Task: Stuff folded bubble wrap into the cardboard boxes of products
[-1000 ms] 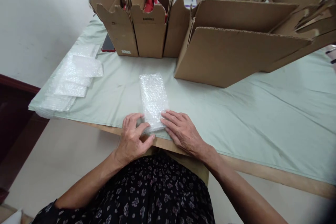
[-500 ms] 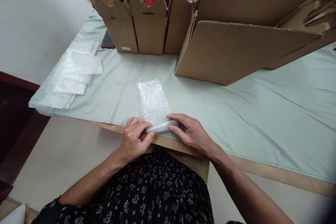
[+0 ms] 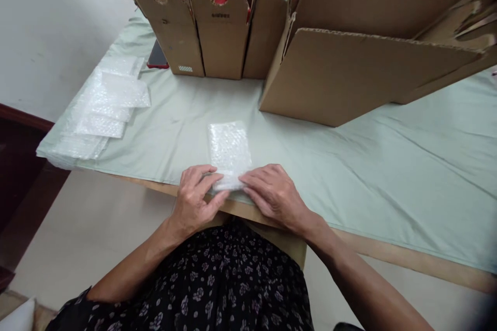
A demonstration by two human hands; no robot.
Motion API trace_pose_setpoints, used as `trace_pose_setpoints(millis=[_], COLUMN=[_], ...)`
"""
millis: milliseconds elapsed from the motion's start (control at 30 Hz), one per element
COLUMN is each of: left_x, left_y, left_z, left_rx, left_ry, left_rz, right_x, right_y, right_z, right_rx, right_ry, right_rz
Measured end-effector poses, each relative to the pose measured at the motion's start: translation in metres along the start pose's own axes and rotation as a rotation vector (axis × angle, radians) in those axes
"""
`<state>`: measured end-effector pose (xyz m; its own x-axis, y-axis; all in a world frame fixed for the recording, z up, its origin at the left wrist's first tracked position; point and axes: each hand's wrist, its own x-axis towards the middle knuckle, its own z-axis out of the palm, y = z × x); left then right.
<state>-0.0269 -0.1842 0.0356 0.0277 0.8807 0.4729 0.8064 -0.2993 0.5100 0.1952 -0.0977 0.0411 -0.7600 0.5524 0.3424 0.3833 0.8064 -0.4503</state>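
A clear bubble wrap bag (image 3: 230, 146) lies flat on the table near its front edge, its near end folded over into a thick strip. My left hand (image 3: 197, 194) grips the left end of that fold between thumb and fingers. At the right end of the fold, my right hand (image 3: 274, 191) pinches it in the same way. The fingertips hide both ends of the strip. Whether anything is inside the bag I cannot tell.
Several bubble wrap bags (image 3: 103, 108) lie in an overlapping pile at the table's left edge. Open cardboard boxes (image 3: 220, 36) stand in a row along the back, some with red or white packets inside. A dark phone-like object (image 3: 157, 57) lies beside them. Pale green cloth (image 3: 373, 176) covers the table.
The bubble wrap bag has turned a little and now lies straighter. My right hand has closed in on the fold, with its fingers drawn together. My left hand has shifted slightly along it.
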Motion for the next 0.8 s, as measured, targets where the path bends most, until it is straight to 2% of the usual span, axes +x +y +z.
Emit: trace_pose_setpoints(millis=[100,167,267,367,433,500,600,667,800], left_x=[0.001,0.004,0.012,0.019,0.02,0.016,0.006,0.001,0.003], left_y=[0.004,0.001,-0.008,-0.018,-0.019,-0.015,-0.004,0.003,0.009], left_z=[-0.005,-0.004,0.003,0.009,0.009,0.005,-0.005,-0.009,-0.007], left_rx=[-0.082,-0.063,0.048,0.127,0.087,-0.048,-0.348,-0.528,-0.802], left_ry=[-0.045,-0.068,-0.116,-0.131,-0.105,-0.048,0.041,0.061,0.021], left_rz=[0.041,0.003,-0.068,-0.109,-0.16,-0.262,-0.474,-0.576,-0.703], right_x=[0.001,0.0,-0.002,-0.001,0.002,0.006,0.01,0.01,0.007], right_y=[0.0,-0.001,-0.001,0.001,0.003,0.005,0.006,0.004,-0.005], right_z=[-0.006,-0.007,-0.004,0.004,0.009,0.01,0.005,-0.002,-0.009], right_rx=[0.156,0.108,-0.078,-0.18,-0.161,-0.067,0.159,0.33,0.594], right_ry=[-0.07,-0.046,0.056,-0.002,-0.044,-0.02,0.05,0.057,0.08], right_rz=[0.121,0.166,0.095,-0.027,-0.033,0.057,0.318,0.47,0.576])
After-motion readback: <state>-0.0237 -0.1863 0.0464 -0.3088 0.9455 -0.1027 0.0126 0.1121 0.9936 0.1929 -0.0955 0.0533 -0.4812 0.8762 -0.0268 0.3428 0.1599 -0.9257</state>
